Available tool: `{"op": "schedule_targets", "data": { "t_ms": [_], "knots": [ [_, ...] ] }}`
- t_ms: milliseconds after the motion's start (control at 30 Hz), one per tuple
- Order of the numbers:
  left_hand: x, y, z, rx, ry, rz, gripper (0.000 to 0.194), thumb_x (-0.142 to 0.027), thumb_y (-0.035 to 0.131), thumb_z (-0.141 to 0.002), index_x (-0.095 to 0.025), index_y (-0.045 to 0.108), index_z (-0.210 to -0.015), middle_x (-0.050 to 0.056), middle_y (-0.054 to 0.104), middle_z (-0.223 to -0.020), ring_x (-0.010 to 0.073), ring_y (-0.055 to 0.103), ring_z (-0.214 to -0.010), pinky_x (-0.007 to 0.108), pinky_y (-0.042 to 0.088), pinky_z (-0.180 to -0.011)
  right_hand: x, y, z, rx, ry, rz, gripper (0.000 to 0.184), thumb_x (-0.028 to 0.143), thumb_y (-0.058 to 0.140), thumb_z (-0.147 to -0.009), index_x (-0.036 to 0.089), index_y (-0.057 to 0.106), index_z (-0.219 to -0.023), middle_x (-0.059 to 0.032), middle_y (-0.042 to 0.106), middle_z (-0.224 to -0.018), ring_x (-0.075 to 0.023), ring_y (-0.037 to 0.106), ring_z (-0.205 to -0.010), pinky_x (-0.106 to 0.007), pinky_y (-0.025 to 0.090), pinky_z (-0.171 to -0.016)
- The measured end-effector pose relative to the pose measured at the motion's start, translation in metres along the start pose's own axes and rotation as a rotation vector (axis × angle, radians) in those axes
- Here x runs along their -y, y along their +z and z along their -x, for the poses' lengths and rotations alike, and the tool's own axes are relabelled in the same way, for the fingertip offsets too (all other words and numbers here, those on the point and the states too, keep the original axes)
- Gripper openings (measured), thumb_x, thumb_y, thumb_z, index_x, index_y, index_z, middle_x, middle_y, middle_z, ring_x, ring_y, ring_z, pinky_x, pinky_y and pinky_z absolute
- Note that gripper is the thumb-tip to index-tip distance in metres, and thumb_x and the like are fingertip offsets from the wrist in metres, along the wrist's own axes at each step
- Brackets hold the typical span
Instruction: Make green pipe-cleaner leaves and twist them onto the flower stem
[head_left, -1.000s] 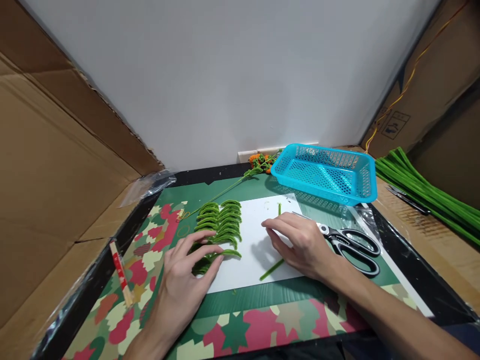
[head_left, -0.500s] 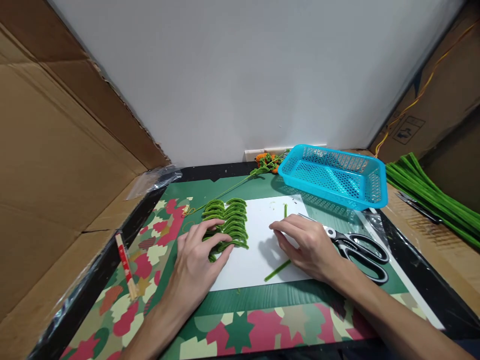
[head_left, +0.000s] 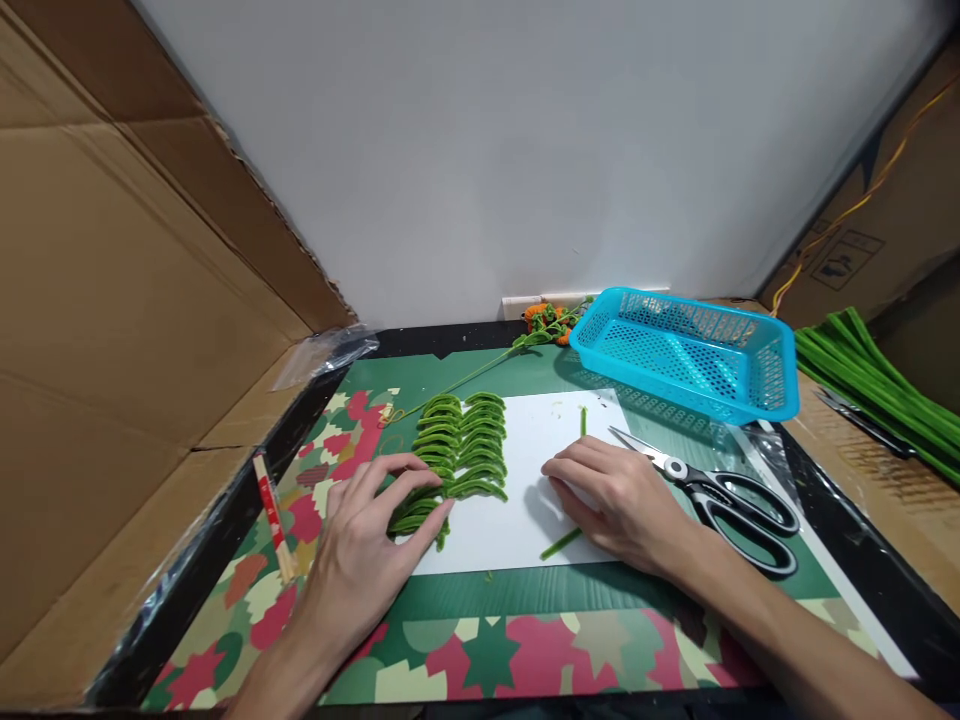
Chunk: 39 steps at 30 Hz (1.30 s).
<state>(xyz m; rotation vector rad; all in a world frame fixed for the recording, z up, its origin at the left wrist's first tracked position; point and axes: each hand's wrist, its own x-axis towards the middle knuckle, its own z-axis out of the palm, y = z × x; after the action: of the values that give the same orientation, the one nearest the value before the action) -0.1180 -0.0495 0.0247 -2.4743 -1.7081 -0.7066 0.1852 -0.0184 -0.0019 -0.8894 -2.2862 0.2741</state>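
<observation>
Curved, fuzzy green strips: paired columns, nine o'clock on white rectangular paper, perhaps for contrast. Left hand loosely parted over them, presumably steadying. Right hand, three o'clock: narrow, contents unclear.

Plain pale-gray wall straight ahead of you. On your left, a brown cardboard panel, creased, ragged edge running down along the wall. On your right, a darker cardboard panel with printed symbols; a twisted orange-yellow cord trails down it. Your tabletop shows a black border at the back. Light is cool, dimmer toward your far right.
</observation>
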Motion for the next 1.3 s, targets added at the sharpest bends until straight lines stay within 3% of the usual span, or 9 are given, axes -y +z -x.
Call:
{"op": "schedule_targets", "data": {
  "t_ms": [300, 567, 833, 967, 1033, 1133, 1200, 1300],
  "knots": [
    [0.007, -0.008, -0.001, 0.005, -0.060, 0.050, 0.014, -0.026, 0.062, -0.101, -0.025, 0.075, -0.099, 0.004, 0.068, -0.113, 0.0237, 0.065, -0.105, 0.040, 0.039, -0.096, 0.034, 0.024, -0.024, 0.151, -0.025, 0.197, 0.014, 0.030, 0.061, -0.104, 0.019, 0.065, -0.096, -0.0058, 0.069, -0.087, -0.0239, 0.058, -0.084, -0.037, 0.041, -0.070],
    [0.007, -0.007, -0.004, 0.102, -0.097, 0.041, 0.018, -0.026, 0.060, -0.101, -0.028, 0.077, -0.096, 0.003, 0.068, -0.114, 0.0247, 0.066, -0.105, 0.040, 0.039, -0.090, 0.042, 0.059, -0.047, 0.113, 0.039, 0.294, 0.012, 0.021, 0.070, -0.097, 0.021, 0.063, -0.086, -0.0040, 0.070, -0.084, -0.0232, 0.059, -0.082, -0.037, 0.039, -0.071],
    [0.005, 0.004, 0.009, 0.035, -0.238, 0.093, 0.018, -0.021, 0.058, -0.100, -0.026, 0.074, -0.094, 0.003, 0.068, -0.116, 0.0242, 0.066, -0.102, 0.042, 0.042, -0.092, 0.036, 0.063, -0.039, 0.042, 0.087, 0.229, 0.015, 0.015, 0.073, -0.091, 0.022, 0.064, -0.081, -0.0021, 0.069, -0.078, -0.0218, 0.057, -0.079, -0.036, 0.036, -0.068],
    [0.002, 0.002, 0.011, -0.065, -0.274, 0.189, 0.019, -0.025, 0.055, -0.103, -0.027, 0.071, -0.111, 0.004, 0.068, -0.118, 0.0229, 0.065, -0.106, 0.038, 0.046, -0.094, 0.038, 0.065, -0.039, 0.021, 0.068, 0.258, 0.013, 0.017, 0.075, -0.089, 0.022, 0.065, -0.083, -0.0018, 0.070, -0.076, -0.0223, 0.057, -0.076, -0.036, 0.035, -0.067],
    [0.002, -0.002, 0.015, -0.120, -0.292, 0.244, 0.019, -0.027, 0.057, -0.103, -0.026, 0.068, -0.118, 0.004, 0.068, -0.118, 0.0201, 0.065, -0.097, 0.033, 0.050, -0.085, 0.039, 0.066, -0.039, 0.004, 0.058, 0.279, 0.014, 0.016, 0.075, -0.089, 0.022, 0.064, -0.084, -0.0019, 0.070, -0.074, -0.0223, 0.057, -0.074, -0.036, 0.033, -0.066],
    [0.002, -0.008, 0.027, -0.127, -0.241, 0.246, 0.011, -0.027, 0.062, -0.100, -0.024, 0.066, -0.110, 0.002, 0.067, -0.100, 0.0171, 0.062, -0.080, 0.029, 0.048, -0.073, 0.040, 0.067, -0.037, -0.029, 0.041, 0.285, 0.013, 0.017, 0.075, -0.089, 0.022, 0.063, -0.087, -0.0017, 0.070, -0.073, -0.0219, 0.057, -0.073, -0.035, 0.032, -0.064],
    [0.001, -0.010, 0.038, -0.075, -0.132, 0.182, 0.005, -0.023, 0.061, -0.102, -0.023, 0.066, -0.101, -0.001, 0.065, -0.087, 0.0171, 0.062, -0.078, 0.031, 0.046, -0.078, 0.039, 0.067, -0.036, -0.043, 0.010, 0.273, 0.013, 0.019, 0.073, -0.091, 0.022, 0.062, -0.086, -0.0017, 0.069, -0.073, -0.0219, 0.057, -0.073, -0.036, 0.033, -0.065],
    [-0.007, -0.009, 0.052, -0.007, -0.043, 0.101, 0.012, -0.019, 0.056, -0.104, -0.024, 0.067, -0.101, -0.001, 0.069, -0.088, 0.0180, 0.066, -0.081, 0.035, 0.043, -0.086, 0.038, 0.061, -0.037, -0.050, -0.048, 0.257, 0.015, 0.024, 0.067, -0.098, 0.022, 0.062, -0.084, -0.0029, 0.068, -0.074, -0.0225, 0.057, -0.075, -0.036, 0.035, -0.067]
  ]
}}
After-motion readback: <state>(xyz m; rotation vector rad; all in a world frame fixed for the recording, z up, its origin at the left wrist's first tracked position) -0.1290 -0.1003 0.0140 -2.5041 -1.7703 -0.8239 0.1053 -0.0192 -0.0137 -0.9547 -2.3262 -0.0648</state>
